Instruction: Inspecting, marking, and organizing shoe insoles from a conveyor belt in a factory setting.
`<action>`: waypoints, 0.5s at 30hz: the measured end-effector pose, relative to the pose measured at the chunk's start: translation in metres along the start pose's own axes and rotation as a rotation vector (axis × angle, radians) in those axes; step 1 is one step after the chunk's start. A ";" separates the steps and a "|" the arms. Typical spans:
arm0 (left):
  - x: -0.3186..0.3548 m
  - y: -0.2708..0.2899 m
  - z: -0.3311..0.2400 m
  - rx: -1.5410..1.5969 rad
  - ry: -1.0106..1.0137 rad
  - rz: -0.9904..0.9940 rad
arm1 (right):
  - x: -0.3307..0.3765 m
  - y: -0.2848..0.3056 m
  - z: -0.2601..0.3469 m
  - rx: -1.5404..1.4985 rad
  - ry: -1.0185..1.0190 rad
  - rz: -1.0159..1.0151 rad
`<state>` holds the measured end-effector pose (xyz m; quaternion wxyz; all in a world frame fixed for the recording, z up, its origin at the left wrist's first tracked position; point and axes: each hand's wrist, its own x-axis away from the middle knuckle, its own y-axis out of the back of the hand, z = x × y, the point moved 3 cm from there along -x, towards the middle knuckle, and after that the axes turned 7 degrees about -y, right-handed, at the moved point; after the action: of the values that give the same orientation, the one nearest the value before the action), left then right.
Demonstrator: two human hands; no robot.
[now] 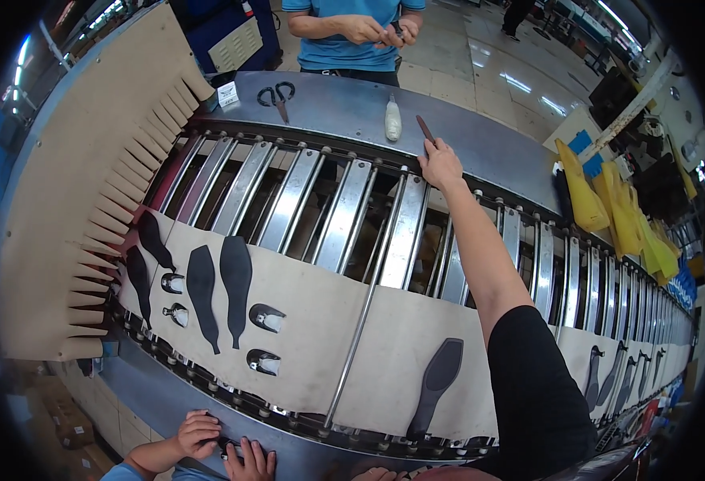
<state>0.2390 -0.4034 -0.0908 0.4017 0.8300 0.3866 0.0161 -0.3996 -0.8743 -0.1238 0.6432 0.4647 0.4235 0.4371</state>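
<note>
My right arm, in a black sleeve, stretches across the roller conveyor. At its far edge my right hand (441, 164) has its fingers closed on the near end of a slim brown stick-like tool (425, 128). Left of it a pale bottle with a narrow tip (392, 119) stands on the grey metal ledge (328, 100). At the lower edge shows part of what seems to be my left hand (376, 474); its fingers are mostly cut off. Nearest my right forearm, a dark shoe sole (439, 377) lies on the beige conveyor sheet (312, 321).
Several dark soles (202, 297) and black heel-shaped pieces (266, 318) lie left. Black-handled scissors (279, 100) and a small white box (227, 94) sit on the ledge. A co-worker's hands (372, 30) are opposite; another's (200, 433) are lower left. A fringed beige curtain (72, 216) hangs left.
</note>
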 end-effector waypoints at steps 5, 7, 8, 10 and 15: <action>0.006 -0.003 0.006 0.003 0.003 -0.029 | 0.007 0.001 -0.020 0.128 0.044 -0.003; 0.003 -0.002 0.005 0.008 0.008 -0.038 | 0.008 -0.001 -0.027 0.170 0.075 -0.033; -0.002 0.000 0.004 0.008 0.004 -0.038 | 0.008 0.000 -0.031 0.202 0.081 -0.048; -0.012 0.004 0.003 0.004 -0.014 -0.027 | 0.007 -0.001 -0.039 0.236 0.084 -0.067; -0.013 0.004 0.006 0.002 -0.026 -0.033 | -0.001 0.015 -0.057 0.196 0.040 -0.040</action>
<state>0.2345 -0.4172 -0.0886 0.4060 0.8240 0.3951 -0.0017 -0.4569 -0.8593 -0.1210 0.5947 0.5079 0.4863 0.3897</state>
